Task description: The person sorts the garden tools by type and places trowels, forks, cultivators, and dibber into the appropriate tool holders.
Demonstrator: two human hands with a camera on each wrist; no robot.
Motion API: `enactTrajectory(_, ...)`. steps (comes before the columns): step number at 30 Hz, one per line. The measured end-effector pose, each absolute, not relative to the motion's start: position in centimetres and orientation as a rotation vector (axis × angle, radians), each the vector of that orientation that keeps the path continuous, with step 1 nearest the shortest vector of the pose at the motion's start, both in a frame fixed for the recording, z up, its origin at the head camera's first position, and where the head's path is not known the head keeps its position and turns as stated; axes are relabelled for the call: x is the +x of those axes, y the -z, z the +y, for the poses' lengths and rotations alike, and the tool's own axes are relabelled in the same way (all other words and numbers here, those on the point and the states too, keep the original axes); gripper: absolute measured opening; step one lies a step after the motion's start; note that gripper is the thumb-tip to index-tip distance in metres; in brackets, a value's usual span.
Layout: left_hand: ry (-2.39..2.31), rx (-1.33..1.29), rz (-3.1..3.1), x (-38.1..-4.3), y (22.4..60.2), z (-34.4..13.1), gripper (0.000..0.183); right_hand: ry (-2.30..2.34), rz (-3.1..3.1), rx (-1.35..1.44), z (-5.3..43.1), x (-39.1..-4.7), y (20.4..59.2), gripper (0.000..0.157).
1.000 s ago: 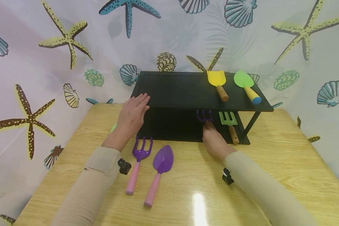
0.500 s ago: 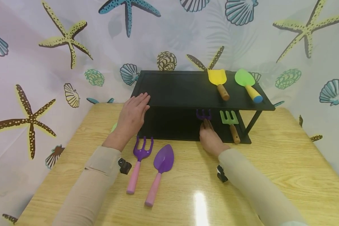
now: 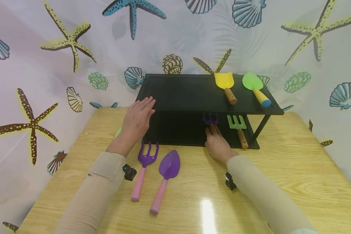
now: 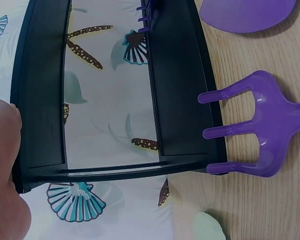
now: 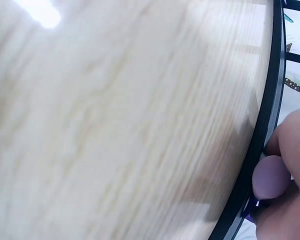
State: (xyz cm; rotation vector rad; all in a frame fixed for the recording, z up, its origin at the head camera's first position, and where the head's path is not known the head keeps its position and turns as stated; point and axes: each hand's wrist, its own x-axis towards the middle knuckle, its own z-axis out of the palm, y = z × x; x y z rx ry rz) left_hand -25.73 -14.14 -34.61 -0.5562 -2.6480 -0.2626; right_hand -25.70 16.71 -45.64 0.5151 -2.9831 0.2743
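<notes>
On the lower level of a black two-tier shelf, my right hand is around the handle of a hand fork with purple tines. The tines point to the back, under the upper board. In the right wrist view the round end of its lilac handle shows beside my thumb and palm; the rest is hidden. My left hand rests on the upper board's left front corner, fingers straight. Beside the hand fork lies a green fork with a wooden handle.
A yellow shovel and a green trowel lie on the upper board. On the wooden table are a larger purple fork, its tines at the shelf's front edge, and a purple trowel. A pale green piece lies left of the shelf.
My right hand and forearm have shifted slightly left, and the purple-tined hand fork has moved a little left with them. My left hand has stayed on the shelf corner.
</notes>
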Motion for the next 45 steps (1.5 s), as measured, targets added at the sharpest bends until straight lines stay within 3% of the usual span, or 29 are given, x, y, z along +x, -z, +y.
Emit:
enactTrajectory(13, 0.260, -0.558, -2.652, -25.7, 34.7, -13.9, 0.046, -0.399, -3.030, 0.465, 17.4, -24.5, 44.4, 0.063)
enactTrajectory(26, 0.267, -0.554, -2.647, -25.7, 34.8, -13.9, 0.046, -0.398, -2.912, 0.588, 18.8, -20.9, 42.6, 0.066)
enactTrajectory(45, 0.280, -0.543, -2.654, -25.4, 34.6, -13.8, 0.047, -0.510, -2.931, 0.427, 25.6, -16.6, 38.5, 0.049)
